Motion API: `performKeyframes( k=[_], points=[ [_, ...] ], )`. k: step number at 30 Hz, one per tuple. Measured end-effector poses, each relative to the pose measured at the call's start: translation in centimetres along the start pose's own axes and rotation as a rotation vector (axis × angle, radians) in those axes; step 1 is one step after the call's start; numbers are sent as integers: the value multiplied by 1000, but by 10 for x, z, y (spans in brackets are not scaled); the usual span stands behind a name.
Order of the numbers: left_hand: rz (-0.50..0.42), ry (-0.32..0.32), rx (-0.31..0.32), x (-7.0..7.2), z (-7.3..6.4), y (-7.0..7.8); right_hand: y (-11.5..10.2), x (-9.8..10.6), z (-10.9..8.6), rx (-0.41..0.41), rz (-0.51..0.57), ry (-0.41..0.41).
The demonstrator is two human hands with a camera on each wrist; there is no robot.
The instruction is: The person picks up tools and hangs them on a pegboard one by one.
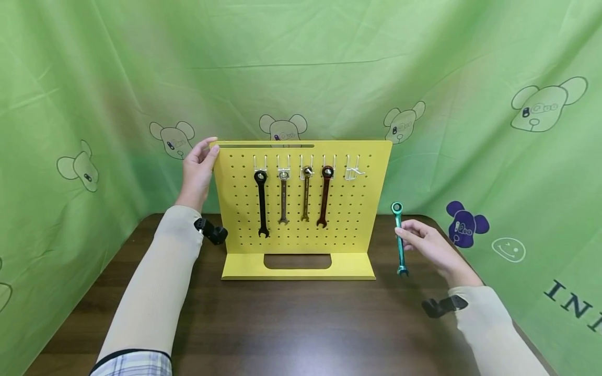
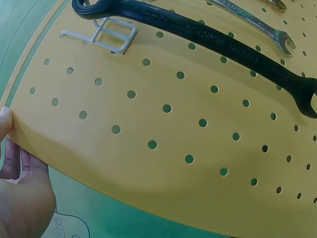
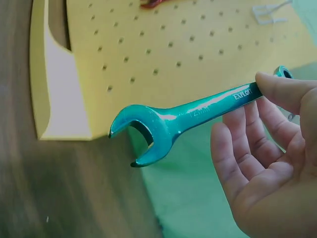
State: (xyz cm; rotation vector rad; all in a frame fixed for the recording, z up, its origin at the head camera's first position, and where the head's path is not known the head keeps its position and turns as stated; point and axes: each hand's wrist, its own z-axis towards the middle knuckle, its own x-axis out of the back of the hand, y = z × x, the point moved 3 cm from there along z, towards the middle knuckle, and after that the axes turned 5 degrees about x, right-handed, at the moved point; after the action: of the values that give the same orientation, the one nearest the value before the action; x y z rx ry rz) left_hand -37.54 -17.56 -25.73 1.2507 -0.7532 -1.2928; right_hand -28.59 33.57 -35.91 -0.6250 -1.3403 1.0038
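My right hand (image 1: 430,245) pinches a teal combination wrench (image 1: 400,240) between thumb and fingers, to the right of the yellow pegboard (image 1: 301,203). Its ring end is up and its open end points down; in the right wrist view the wrench (image 3: 198,114) reads 12mm. At the board's top left corner, my left hand (image 1: 197,172) grips the edge, thumb in front. Four hooks bear hanging wrenches: a black one (image 1: 262,203), a silver one (image 1: 284,198), a bronze one (image 1: 306,196) and a dark red one (image 1: 325,198). The rightmost white hook (image 1: 354,169) holds nothing.
The board stands on a brown wooden table (image 1: 291,324), its yellow base (image 1: 244,266) reaching toward me. A green curtain (image 1: 301,68) printed with mouse heads hangs close behind and at both sides. Black cameras are strapped to both wrists.
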Motion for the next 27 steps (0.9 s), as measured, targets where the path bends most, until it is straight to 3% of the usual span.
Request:
performKeyframes(
  k=[12, 20, 27],
  points=[
    [1, 0, -1, 0, -4, 1, -40, -19, 12, 73, 82, 5],
    [5, 6, -2, 0, -3, 1, -60, -34, 23, 154, 201, 27],
    [-6, 7, 1, 0, -2, 1, -75, -40, 33, 167, 256, 43]
  ],
)
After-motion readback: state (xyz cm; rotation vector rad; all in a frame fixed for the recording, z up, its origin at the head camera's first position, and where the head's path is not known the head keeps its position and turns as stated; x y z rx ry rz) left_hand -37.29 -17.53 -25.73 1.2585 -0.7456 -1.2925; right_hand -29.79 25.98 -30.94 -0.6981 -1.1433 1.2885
